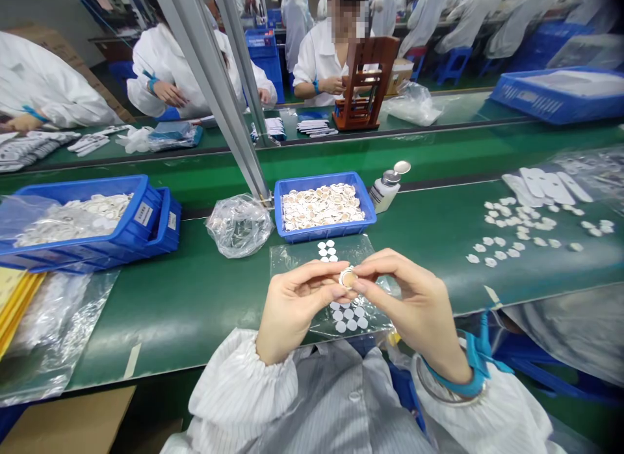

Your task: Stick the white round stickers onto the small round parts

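Observation:
Between my two hands is one small round white piece with a tan face (348, 278). My left hand (299, 301) pinches its left side with thumb and fingers, and my right hand (407, 294) pinches its right side. Beneath them on the bench lies a clear plastic sheet (285, 259) with rows of white round stickers (350, 314), partly covered by my hands. Just beyond stands a blue tray (325, 233) full of similar round pieces (322, 205).
A white pump bottle (385, 190) stands right of the tray, a crumpled clear bag (238, 226) left of it. Blue bins (97, 242) sit at left. Loose round pieces (521, 223) and flat white parts (541, 186) lie at right. A metal post (214, 83) rises ahead; co-workers sit opposite.

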A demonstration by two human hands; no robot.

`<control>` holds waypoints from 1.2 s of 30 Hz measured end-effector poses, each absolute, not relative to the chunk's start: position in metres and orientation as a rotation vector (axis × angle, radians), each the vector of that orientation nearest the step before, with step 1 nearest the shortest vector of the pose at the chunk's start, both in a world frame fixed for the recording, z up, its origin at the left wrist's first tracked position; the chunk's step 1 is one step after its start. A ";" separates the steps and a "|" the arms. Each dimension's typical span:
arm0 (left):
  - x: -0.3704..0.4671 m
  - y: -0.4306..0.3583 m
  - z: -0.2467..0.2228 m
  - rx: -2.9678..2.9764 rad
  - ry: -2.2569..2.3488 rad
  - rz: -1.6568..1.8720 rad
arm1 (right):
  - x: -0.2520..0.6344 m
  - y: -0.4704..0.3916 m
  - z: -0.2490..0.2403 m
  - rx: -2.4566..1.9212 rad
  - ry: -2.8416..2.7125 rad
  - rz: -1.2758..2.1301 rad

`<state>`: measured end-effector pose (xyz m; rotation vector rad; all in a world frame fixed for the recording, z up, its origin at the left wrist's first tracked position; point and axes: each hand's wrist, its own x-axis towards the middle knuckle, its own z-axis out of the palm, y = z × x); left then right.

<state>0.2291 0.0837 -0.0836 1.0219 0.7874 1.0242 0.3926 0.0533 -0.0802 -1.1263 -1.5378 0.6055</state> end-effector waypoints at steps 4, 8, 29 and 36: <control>0.232 0.082 -0.091 0.952 0.694 1.076 | 0.392 0.051 -0.077 -1.092 -1.590 0.516; 0.235 0.077 -0.096 0.872 0.686 1.042 | 0.391 0.049 -0.079 -1.071 -1.598 0.488; 0.230 0.076 -0.097 0.881 0.666 1.021 | 0.395 0.047 -0.075 -1.087 -1.758 0.333; 0.232 0.074 -0.093 0.947 0.671 1.047 | 0.398 0.047 -0.080 -1.075 -1.666 0.384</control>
